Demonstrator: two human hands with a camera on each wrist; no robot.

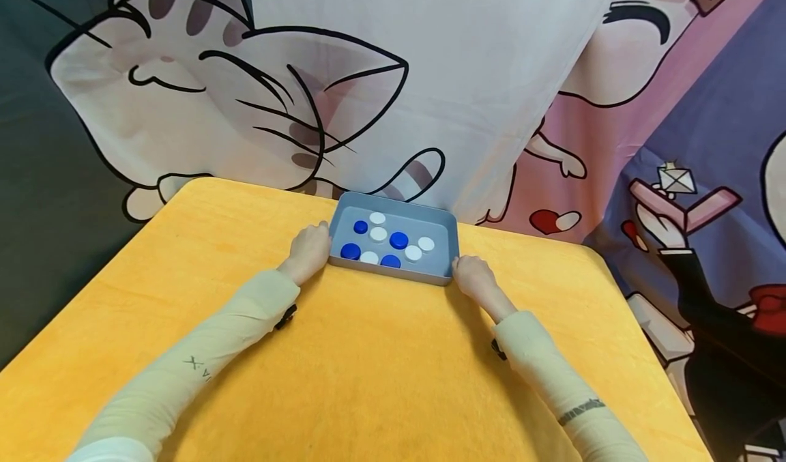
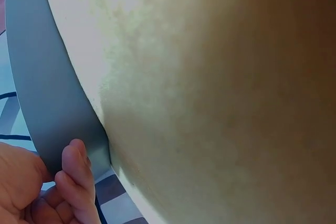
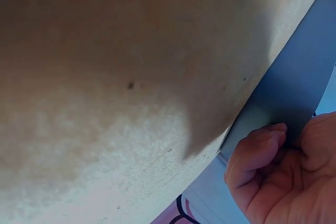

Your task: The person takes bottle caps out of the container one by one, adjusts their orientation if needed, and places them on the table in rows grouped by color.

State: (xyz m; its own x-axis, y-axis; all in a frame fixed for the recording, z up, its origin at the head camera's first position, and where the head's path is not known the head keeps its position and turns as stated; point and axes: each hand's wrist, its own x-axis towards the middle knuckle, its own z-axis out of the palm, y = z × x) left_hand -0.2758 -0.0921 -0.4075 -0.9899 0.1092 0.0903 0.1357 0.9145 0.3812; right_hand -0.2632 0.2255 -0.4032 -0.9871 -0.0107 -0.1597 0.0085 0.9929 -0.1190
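Observation:
A shallow grey-blue rectangular tray [image 1: 399,273] lies at the far side of the table in the head view. Flat round discs are spread over its floor, several blue, such as one disc [image 1: 398,240], and several white, such as another disc [image 1: 378,235]. My left hand [image 1: 310,252] grips the tray's left end, near the front corner. At the right end, my right hand [image 1: 475,274] holds the front corner. Both wrist views show curled fingers and thumb at the tray's wall, the left hand [image 2: 58,190] and the right hand [image 3: 278,174] alike.
A yellow cloth [image 1: 368,366] covers the table. Directly behind the far edge hangs a curtain [image 1: 479,73] with cartoon figures, close to the tray's back wall. Dark wrist devices [image 1: 286,316] sit under both sleeves.

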